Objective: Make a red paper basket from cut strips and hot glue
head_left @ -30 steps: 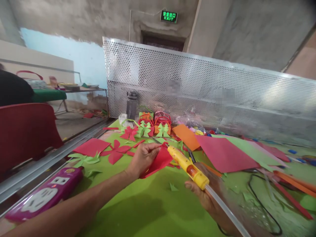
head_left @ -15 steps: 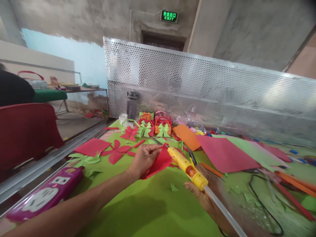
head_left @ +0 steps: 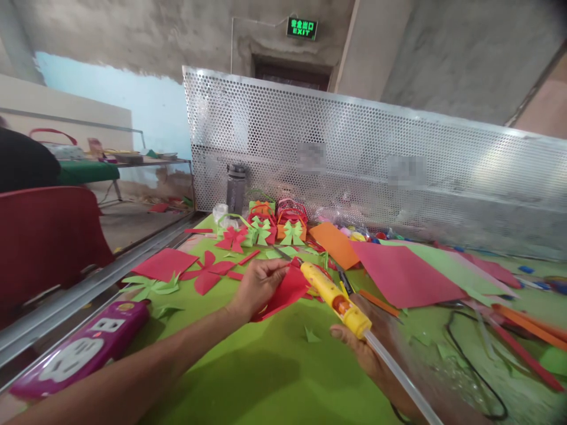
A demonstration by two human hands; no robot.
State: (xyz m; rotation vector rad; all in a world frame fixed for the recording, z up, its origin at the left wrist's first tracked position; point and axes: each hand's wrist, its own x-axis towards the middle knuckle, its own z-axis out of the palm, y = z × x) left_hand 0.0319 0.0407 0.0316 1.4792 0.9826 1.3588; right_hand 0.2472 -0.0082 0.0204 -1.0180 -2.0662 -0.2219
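Observation:
Between thumb and fingers, my left hand (head_left: 259, 287) pinches the upper edge of a folded red felt piece (head_left: 286, 293). My right hand (head_left: 361, 339) is wrapped round a yellow hot glue gun (head_left: 330, 292), its fingers partly hidden behind the body. The nozzle points at the top of the red piece, close to my left fingertips; whether it touches cannot be made out. A clear glue stick (head_left: 401, 375) sticks out of the gun's back end. Left of my hand lies a red felt bow shape (head_left: 209, 271), with green cut pieces (head_left: 155, 285) near it.
Small felt baskets with bows (head_left: 292, 231) stand at the back beside a grey bottle (head_left: 236, 189), before a perforated metal panel (head_left: 354, 141). A purple power strip (head_left: 84, 348) lies at left. Red sheets (head_left: 407, 274), an orange sheet (head_left: 335, 245) and a black cord (head_left: 473, 345) are at right.
Almost nothing differs. The glue gun and my right hand have shifted very slightly, and the whole view has moved a little; my left hand keeps its pinch on the red felt.

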